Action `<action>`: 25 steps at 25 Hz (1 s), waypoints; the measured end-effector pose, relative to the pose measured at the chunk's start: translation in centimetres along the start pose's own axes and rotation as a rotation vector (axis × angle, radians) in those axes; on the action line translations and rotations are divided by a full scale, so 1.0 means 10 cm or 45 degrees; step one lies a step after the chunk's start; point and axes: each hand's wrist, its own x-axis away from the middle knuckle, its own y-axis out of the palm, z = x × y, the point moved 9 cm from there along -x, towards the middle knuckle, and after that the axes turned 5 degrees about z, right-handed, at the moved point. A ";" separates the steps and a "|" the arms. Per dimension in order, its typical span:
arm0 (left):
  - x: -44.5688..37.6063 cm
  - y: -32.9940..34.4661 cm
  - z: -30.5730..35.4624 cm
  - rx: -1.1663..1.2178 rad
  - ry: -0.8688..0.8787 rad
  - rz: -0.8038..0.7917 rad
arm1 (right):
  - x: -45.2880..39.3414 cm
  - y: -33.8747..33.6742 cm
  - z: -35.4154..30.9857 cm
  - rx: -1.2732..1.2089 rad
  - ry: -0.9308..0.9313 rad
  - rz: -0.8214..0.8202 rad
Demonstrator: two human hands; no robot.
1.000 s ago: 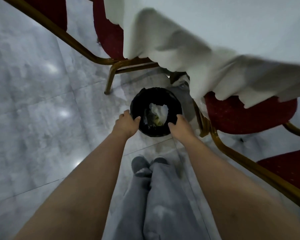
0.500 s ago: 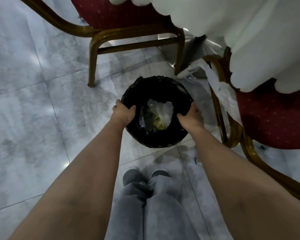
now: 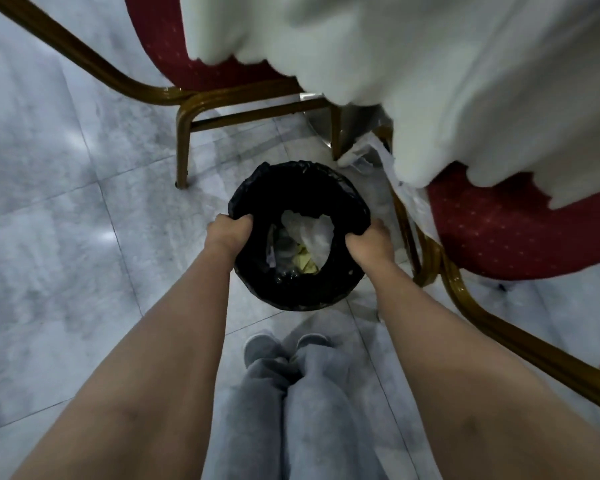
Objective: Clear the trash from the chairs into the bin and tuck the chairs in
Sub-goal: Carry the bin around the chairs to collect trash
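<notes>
A round bin (image 3: 302, 289) lined with a black bag stands on the floor in front of my feet. Inside lie white crumpled plastic and yellow scraps (image 3: 307, 237). My left hand (image 3: 227, 233) grips the bin's left rim, thumb inside. My right hand (image 3: 369, 245) grips the right rim the same way. A red chair with a gold frame (image 3: 201, 60) stands behind the bin, partly under the white tablecloth (image 3: 430, 71). A second red chair (image 3: 513, 230) stands to the right. A clear plastic wrapper (image 3: 395, 174) hangs by that chair's front edge.
The floor is grey marble tile (image 3: 49, 220). A gold chair leg (image 3: 182, 150) stands left of the bin and another gold frame rail (image 3: 520, 344) runs along my right arm. My grey trousers and shoes (image 3: 291, 375) are below the bin.
The bin has come nearer and lower in view while both hands kept hold of its rim. The view has dipped toward the chairs and tablecloth.
</notes>
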 end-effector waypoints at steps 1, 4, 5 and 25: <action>0.21 -0.11 0.05 -0.014 -0.001 0.021 | 0.15 -0.15 -0.01 0.002 0.005 0.005; 0.95 -0.47 0.26 -0.097 0.027 0.109 | 0.71 -0.64 -0.05 -0.031 0.037 -0.003; 1.21 -0.59 0.32 -0.139 0.049 0.135 | 0.94 -0.83 -0.08 -0.049 0.035 -0.008; 4.58 -0.98 -0.04 -0.458 0.242 -0.393 | 3.99 -2.28 1.52 -0.563 0.446 -0.055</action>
